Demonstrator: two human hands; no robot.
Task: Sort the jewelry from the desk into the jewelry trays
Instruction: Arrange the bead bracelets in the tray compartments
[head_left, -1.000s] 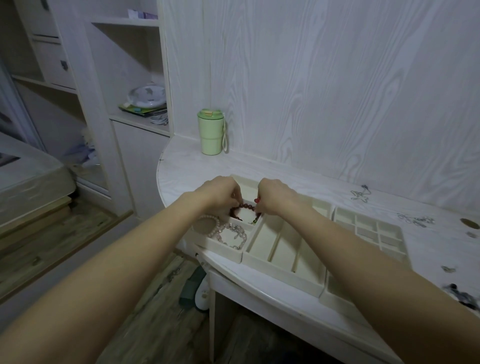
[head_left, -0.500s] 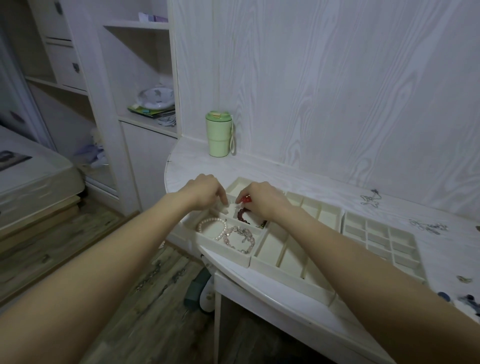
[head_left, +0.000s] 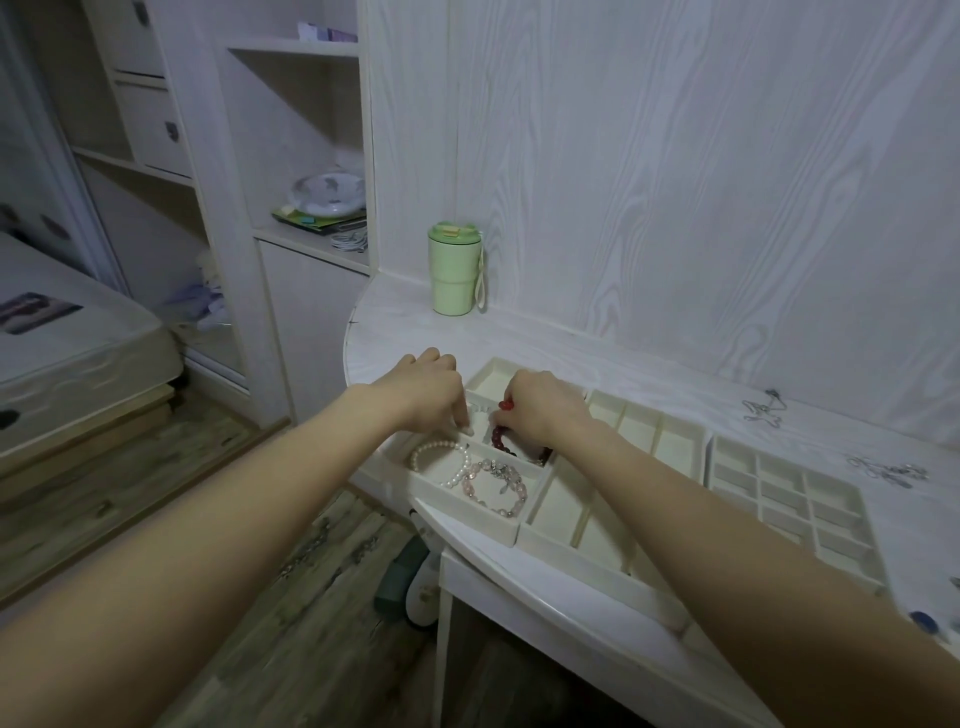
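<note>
- My right hand (head_left: 540, 410), just right of frame centre, has its fingers curled around a dark red bead bracelet (head_left: 500, 435); a few beads show at my fingertips and more trail under my palm into the middle compartment of the leftmost tray (head_left: 467, 519).
- My left hand (head_left: 431, 395) sits just beside it to the left, fingers pointing down onto the tray divider; it seems to steady the tray, and I see nothing pinched in it.
- The bracelet lies directly under my right hand, so this hand is clearly the nearer one. I judge the step in hand is laying the bracelet flat in that compartment and letting go.
- Nearer to me in the same tray, a white pearl bracelet (head_left: 441, 462) and a pale pink bead bracelet (head_left: 496, 480) lie touching each other in the front compartment.
- Right of that, a tray with long slots (head_left: 597, 561) and then a tray of small square cells (head_left: 810, 514) run toward the lower right of the frame.
- More jewelry waits on the desk (head_left: 395, 322): a thin chain (head_left: 763, 413) at mid right and another tangled silver piece (head_left: 888, 473) further right, both well apart from my hands; my right hand would have the shorter reach.
- A green cup (head_left: 451, 270) stands against the wall above centre.
</note>
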